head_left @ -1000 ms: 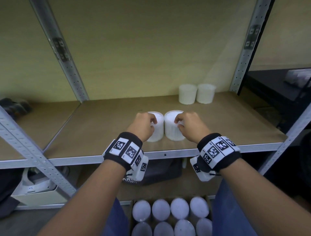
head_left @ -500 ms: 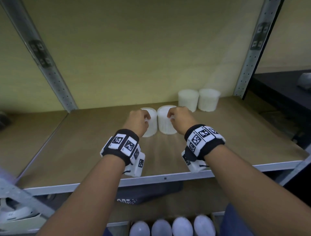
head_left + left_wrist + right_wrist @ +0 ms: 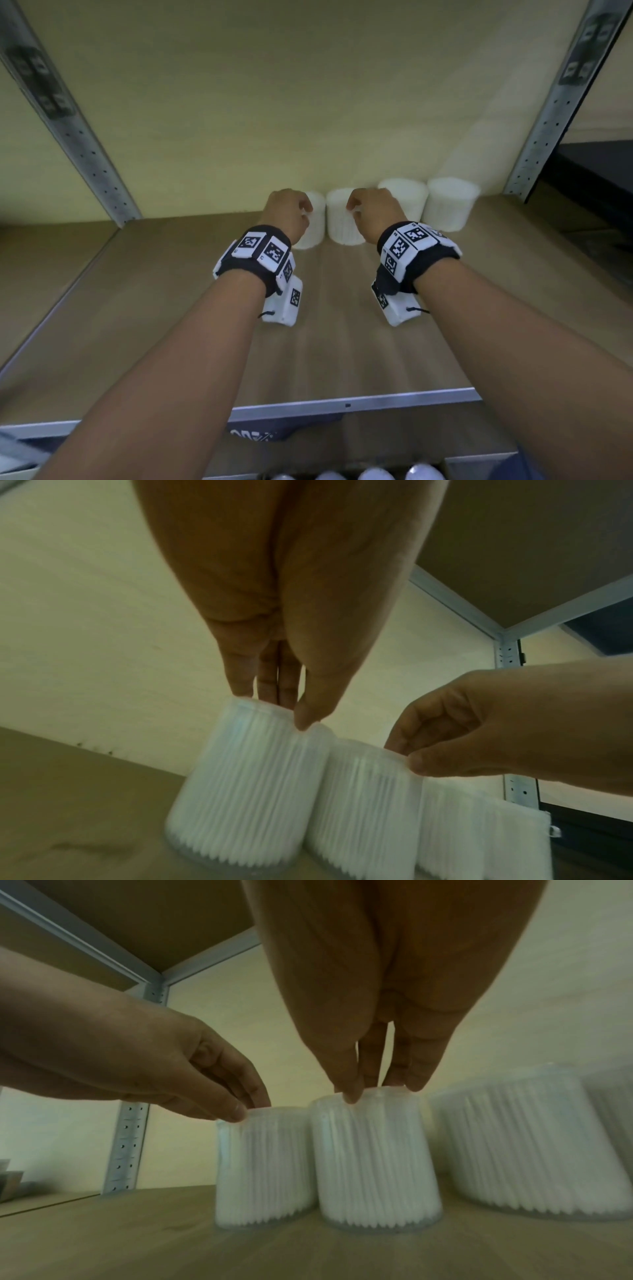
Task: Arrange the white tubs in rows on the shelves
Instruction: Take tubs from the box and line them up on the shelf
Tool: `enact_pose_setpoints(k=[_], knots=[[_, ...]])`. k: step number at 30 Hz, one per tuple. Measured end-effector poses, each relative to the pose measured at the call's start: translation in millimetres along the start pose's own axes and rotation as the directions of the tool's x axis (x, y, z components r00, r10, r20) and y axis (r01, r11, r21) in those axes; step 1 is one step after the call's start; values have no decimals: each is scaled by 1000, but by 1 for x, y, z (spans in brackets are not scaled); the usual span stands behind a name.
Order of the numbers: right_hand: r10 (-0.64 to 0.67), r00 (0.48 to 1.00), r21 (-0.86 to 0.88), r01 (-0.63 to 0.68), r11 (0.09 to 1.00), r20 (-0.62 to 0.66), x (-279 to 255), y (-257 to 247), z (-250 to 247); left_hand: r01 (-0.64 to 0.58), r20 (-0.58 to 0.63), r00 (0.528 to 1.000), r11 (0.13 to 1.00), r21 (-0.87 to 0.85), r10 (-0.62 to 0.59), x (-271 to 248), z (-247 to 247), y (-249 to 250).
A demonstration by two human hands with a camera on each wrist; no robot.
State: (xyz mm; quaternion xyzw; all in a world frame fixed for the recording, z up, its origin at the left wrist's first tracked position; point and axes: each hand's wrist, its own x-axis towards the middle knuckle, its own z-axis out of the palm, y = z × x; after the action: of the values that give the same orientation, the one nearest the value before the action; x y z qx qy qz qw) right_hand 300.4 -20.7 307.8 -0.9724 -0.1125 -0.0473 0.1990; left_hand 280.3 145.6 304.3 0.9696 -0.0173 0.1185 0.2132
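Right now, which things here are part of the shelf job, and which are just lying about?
Part of the job:
left hand gripping a white tub
right hand gripping its neighbour
two tubs already placed
shelf board
more tubs below

Lying about:
dark object under the shelf

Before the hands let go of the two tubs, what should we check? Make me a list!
1. Left hand grips the left tub by its top rim: ok.
2. Right hand grips the right tub by its top rim: ok.
3. Both held tubs upright: ok.
4. Both bottoms flat on the shelf: cannot tell, the pictures are blurred.
5. Held tubs in line with the two back tubs by the wall: not ok in the head view, they sit a little nearer the front.
6. Room left of the row for more tubs: ok.
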Motion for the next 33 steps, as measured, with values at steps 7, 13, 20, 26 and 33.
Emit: enact_pose_setpoints(k=[7, 13, 20, 26, 33], knots=[[-21, 996, -73, 14, 997, -89, 14, 3, 7, -15, -40, 999, 999, -37, 14, 16, 10, -1], [-11, 999, -62, 8, 998, -47, 17, 4, 5, -27, -39, 999, 999, -32, 25, 16, 14, 0], [-39, 995, 35, 42, 998, -97, -26, 5, -5, -37, 16, 999, 996, -81, 38, -24, -17, 8], [-17, 997, 70, 23, 997, -74, -106, 2, -15, -63, 85, 994, 995, -80, 70, -101, -44, 29], [20, 1000, 90, -18, 996, -24, -205, -8, -30, -95, 161, 981, 991, -95, 110, -197, -42, 55]])
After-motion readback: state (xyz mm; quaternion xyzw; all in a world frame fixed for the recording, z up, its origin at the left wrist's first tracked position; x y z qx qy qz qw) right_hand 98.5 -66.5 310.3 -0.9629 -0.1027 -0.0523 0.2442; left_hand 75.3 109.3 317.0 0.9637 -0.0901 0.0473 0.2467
